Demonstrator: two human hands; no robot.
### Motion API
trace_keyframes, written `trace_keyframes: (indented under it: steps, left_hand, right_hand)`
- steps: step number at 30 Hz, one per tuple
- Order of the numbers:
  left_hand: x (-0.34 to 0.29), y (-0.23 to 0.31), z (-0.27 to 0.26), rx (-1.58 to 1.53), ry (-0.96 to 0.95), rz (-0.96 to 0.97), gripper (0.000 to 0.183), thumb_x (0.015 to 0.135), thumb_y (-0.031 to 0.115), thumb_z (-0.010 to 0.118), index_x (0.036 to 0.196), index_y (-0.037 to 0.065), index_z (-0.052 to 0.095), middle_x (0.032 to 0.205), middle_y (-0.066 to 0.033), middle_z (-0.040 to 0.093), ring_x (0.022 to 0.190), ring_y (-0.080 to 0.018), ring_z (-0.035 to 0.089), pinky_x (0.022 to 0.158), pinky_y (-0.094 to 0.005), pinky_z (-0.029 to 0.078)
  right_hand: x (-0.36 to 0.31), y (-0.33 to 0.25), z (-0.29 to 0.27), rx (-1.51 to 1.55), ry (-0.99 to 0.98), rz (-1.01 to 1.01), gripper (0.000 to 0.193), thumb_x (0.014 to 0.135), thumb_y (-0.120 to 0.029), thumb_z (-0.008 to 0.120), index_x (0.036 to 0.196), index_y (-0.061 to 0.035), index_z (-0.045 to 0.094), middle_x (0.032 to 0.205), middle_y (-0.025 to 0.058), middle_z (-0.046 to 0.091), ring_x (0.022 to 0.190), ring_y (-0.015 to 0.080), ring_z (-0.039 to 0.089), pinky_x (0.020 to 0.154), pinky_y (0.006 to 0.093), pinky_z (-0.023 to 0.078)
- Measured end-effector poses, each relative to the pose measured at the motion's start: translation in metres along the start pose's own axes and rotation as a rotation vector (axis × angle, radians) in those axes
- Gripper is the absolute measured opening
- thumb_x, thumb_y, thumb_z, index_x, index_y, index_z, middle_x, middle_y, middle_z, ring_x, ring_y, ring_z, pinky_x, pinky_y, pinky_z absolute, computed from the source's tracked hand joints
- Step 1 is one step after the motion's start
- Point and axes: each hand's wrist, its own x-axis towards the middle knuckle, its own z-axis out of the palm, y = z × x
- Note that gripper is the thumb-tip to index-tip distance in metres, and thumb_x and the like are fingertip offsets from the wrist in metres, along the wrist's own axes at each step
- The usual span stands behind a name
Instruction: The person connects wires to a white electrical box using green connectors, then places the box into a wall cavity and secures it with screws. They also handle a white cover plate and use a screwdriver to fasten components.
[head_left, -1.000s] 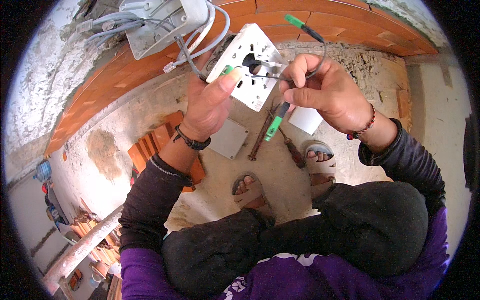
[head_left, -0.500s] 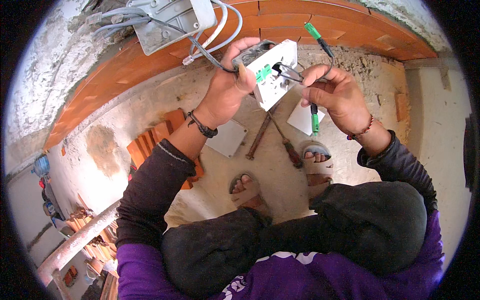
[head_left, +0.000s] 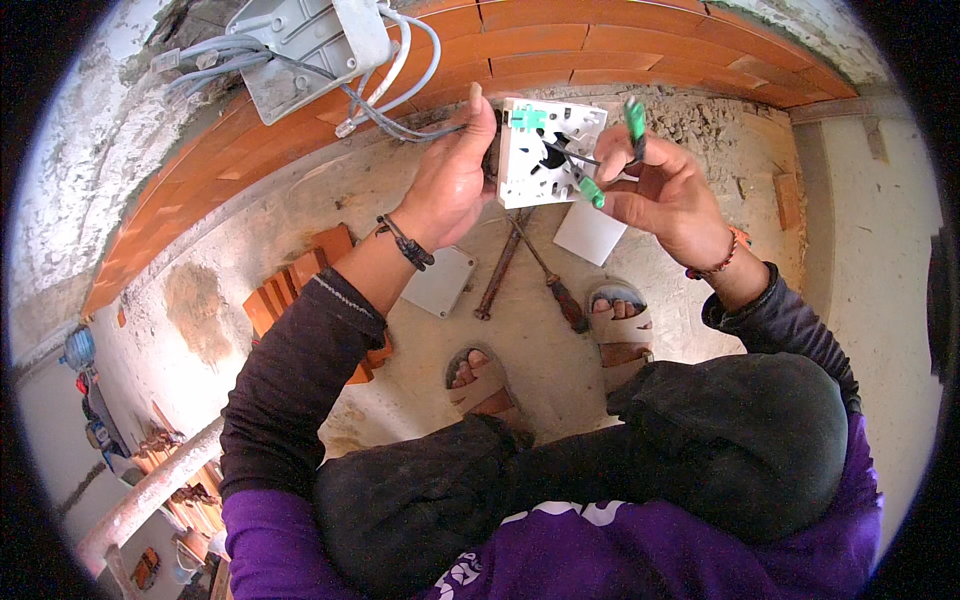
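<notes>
Plate, wht, held up above floor, approx. between both hands. L hand supports its left edge, thumb upright alongside; remaining fingers mostly hidden behind, exact grip n/v. R hand at right edge, thumb and fingers bent, pinching blk leads. Grn connector hangs by thumb; grn adapter sits upper left on plate. Screwdriver on floor.

Glare whitens the floor at left; straight edges bow.
</notes>
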Motion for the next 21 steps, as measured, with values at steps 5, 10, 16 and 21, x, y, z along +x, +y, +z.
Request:
trace_keyframes:
  steps: [5, 10, 16, 21]
  left_hand:
    - [0.004, -0.005, 0.005, 0.079, -0.020, -0.080, 0.066, 0.101, 0.057, 0.028, 0.132, 0.003, 0.050, 0.124, -0.0084, 0.062, 0.113, -0.0191, 0.061, 0.100, -0.0377, 0.049]
    - [0.003, -0.007, 0.018, 0.140, 0.017, -0.080, 0.065, 0.102, 0.055, 0.026, 0.132, 0.003, 0.050, 0.122, -0.0085, 0.062, 0.109, -0.0183, 0.063, 0.095, -0.0360, 0.052]
    - [0.004, -0.006, 0.032, 0.048, 0.143, -0.154, 0.060, 0.102, 0.055, 0.022, 0.136, 0.010, 0.045, 0.127, -0.0072, 0.059, 0.112, -0.0176, 0.061, 0.095, -0.0348, 0.052]
    - [0.013, -0.019, 0.021, 0.118, 0.098, -0.022, 0.061, 0.101, 0.056, 0.022, 0.136, 0.011, 0.044, 0.126, -0.0069, 0.060, 0.110, -0.0161, 0.061, 0.092, -0.0345, 0.054]
  right_hand:
    - [-0.002, -0.006, 0.002, -0.391, 0.047, -0.110, 0.025, 0.074, -0.006, 0.081, 0.087, -0.0061, 0.060, 0.087, -0.0001, 0.059, 0.081, 0.0094, 0.057, 0.070, 0.0251, 0.049]
    - [0.005, -0.012, 0.009, -0.548, 0.125, -0.177, 0.021, 0.074, -0.008, 0.080, 0.087, -0.0050, 0.064, 0.081, 0.0017, 0.060, 0.073, 0.0129, 0.059, 0.065, 0.0269, 0.049]
    - [0.004, -0.004, -0.001, -0.762, 0.080, -0.328, 0.017, 0.075, -0.006, 0.077, 0.090, -0.0064, 0.070, 0.081, 0.0075, 0.063, 0.072, 0.0208, 0.062, 0.064, 0.0310, 0.051]
    - [0.002, -0.007, -0.001, -0.661, 0.106, -0.251, 0.019, 0.072, -0.005, 0.077, 0.089, -0.0068, 0.070, 0.082, 0.0097, 0.064, 0.072, 0.0244, 0.063, 0.067, 0.0337, 0.053]
